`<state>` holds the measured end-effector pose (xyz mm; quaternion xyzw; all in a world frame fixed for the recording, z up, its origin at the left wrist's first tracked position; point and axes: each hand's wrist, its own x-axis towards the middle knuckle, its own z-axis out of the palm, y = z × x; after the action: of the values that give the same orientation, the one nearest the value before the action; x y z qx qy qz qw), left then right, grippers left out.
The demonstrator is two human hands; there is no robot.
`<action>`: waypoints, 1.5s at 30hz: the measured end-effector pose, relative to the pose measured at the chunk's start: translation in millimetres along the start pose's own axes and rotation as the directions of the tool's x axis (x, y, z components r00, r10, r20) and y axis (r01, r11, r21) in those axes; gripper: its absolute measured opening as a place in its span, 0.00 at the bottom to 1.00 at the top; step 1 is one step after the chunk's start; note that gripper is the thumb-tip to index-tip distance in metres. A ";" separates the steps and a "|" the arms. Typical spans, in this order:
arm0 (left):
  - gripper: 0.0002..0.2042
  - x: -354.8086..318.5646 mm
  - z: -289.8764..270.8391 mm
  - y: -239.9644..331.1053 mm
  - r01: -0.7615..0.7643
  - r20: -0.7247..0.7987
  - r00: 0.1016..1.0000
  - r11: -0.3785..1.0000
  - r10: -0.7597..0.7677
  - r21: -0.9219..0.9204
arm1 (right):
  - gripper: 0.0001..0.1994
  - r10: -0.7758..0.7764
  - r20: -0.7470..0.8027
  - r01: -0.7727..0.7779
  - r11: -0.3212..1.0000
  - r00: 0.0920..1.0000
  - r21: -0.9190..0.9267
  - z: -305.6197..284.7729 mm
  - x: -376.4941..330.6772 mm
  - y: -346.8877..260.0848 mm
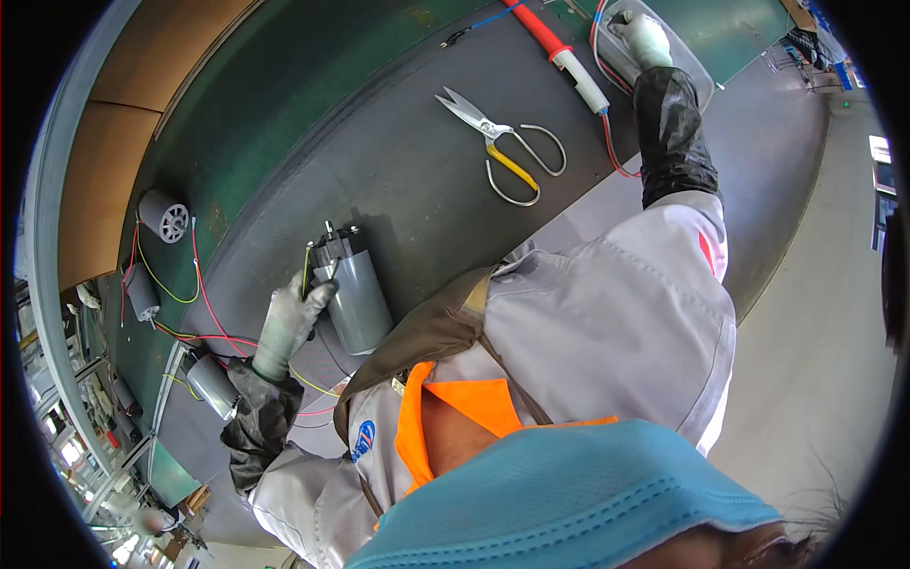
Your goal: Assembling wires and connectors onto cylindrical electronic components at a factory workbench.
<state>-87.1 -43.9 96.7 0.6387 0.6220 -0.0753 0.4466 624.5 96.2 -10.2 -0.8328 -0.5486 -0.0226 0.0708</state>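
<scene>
The left hand (284,322) clenches the grey motor (355,294) on the surface (408,180), steadying it; the right hand (641,36) grasps red wires (607,76) far off; next, judging: bringing them together

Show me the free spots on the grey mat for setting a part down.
Bare mat lies between the grey capacitor held by the left hand and the scissors; another patch sits left of the scissors. Crowded: the far corner around the right hand, soldering iron and wires; also the wired motors at left.
</scene>
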 end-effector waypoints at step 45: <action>0.22 -20.7 -45.5 -30.0 0.012 0.144 0.988 0.917 0.049 -0.399 | 0.12 -0.426 0.157 0.043 0.424 0.891 0.904 -149.4 -240.0 -314.6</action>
<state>-138.3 -33.9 122.7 0.5328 0.5827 0.0090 0.6136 246.7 -21.5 139.2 -0.5752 -0.5952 0.4089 0.3844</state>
